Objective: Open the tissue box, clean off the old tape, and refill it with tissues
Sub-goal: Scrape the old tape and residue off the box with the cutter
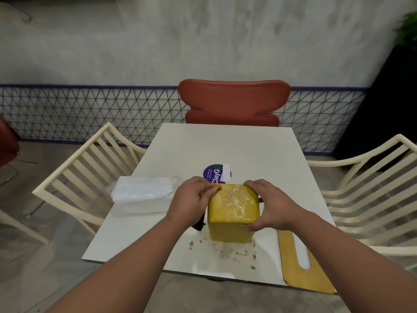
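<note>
Yellow tissue box [233, 207] btwn hands: right hand [274, 205] grips it, left hand [191, 199] fingers curled on edge.

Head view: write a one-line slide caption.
Right hand steadies the yellow tissue box while the left hand picks tape residue off it; tissue pack and lid wait beside.

White table [248, 150] w/ yellow box [232, 213], tissue pack [142, 197], slotted yellow lid [293, 256], purple sticker [212, 173], tape bits [239, 253].

Yellow tissue box [233, 213] upright, tape residue on top; wrapped tissues [143, 195] left.
</note>
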A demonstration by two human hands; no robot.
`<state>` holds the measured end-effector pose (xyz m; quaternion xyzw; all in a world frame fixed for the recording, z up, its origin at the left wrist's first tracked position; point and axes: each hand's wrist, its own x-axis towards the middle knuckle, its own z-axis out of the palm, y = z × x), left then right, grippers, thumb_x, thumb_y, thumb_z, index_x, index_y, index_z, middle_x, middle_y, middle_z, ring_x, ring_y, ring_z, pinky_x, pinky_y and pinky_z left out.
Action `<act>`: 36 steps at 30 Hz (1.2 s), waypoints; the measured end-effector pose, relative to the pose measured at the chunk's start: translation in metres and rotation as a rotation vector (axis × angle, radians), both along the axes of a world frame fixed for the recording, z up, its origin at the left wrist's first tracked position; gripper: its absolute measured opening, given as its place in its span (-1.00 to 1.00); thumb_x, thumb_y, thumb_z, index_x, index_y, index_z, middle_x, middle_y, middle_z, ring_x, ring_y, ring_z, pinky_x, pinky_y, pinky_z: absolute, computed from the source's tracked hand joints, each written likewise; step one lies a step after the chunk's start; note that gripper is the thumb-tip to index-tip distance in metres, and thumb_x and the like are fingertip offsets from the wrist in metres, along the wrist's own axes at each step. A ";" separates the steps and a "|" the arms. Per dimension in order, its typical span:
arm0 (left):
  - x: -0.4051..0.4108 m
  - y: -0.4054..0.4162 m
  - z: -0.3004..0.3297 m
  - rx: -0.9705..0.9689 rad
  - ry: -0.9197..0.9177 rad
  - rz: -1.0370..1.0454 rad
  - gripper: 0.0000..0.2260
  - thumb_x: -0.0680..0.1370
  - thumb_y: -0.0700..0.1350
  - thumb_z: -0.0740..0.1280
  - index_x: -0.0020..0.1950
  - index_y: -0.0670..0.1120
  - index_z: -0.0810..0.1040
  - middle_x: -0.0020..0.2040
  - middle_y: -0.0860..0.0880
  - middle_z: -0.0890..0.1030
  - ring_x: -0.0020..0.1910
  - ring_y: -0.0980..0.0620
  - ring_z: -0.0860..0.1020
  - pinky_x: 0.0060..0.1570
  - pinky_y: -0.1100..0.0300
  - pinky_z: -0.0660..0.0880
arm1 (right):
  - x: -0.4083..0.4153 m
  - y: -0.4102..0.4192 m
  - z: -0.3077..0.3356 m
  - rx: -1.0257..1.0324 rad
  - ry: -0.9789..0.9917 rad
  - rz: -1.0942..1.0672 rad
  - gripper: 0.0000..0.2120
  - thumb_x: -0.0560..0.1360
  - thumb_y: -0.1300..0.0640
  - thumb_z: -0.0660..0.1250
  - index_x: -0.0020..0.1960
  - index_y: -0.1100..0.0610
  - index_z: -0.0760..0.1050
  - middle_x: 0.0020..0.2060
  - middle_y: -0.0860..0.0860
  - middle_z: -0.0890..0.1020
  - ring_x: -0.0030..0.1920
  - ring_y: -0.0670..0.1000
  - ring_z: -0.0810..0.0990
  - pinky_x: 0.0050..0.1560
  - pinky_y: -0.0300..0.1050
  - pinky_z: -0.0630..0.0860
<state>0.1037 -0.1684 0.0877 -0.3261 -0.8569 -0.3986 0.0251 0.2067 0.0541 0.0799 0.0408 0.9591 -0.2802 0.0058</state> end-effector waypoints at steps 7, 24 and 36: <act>0.033 -0.029 -0.026 -0.017 0.110 -0.164 -0.80 0.55 -0.03 0.30 0.08 -0.02 0.67 0.04 0.15 0.58 0.05 0.18 0.52 0.11 0.41 0.39 | -0.003 0.001 0.001 0.007 -0.008 0.002 0.09 0.09 -0.09 0.65 0.50 -0.05 0.20 0.27 -0.10 0.34 0.24 -0.04 0.38 0.23 -0.09 0.47; 0.046 0.037 -0.003 -0.415 0.539 -0.502 -0.78 0.32 -0.24 0.45 -0.10 0.02 0.66 -0.11 0.06 0.61 -0.11 -0.06 0.54 -0.23 0.06 0.50 | -0.007 0.003 0.000 0.006 -0.020 0.009 0.08 0.12 -0.03 0.64 0.52 0.00 0.19 0.27 -0.10 0.35 0.20 -0.09 0.39 0.19 -0.22 0.41; 0.028 0.013 -0.012 -0.332 0.542 -0.508 -0.77 0.38 -0.21 0.39 -0.04 0.04 0.66 -0.06 0.10 0.63 -0.07 -0.03 0.55 -0.21 0.03 0.52 | -0.007 0.001 -0.003 -0.005 -0.005 0.006 0.07 0.12 -0.04 0.63 0.51 -0.02 0.19 0.26 -0.11 0.34 0.17 -0.10 0.38 0.18 -0.20 0.43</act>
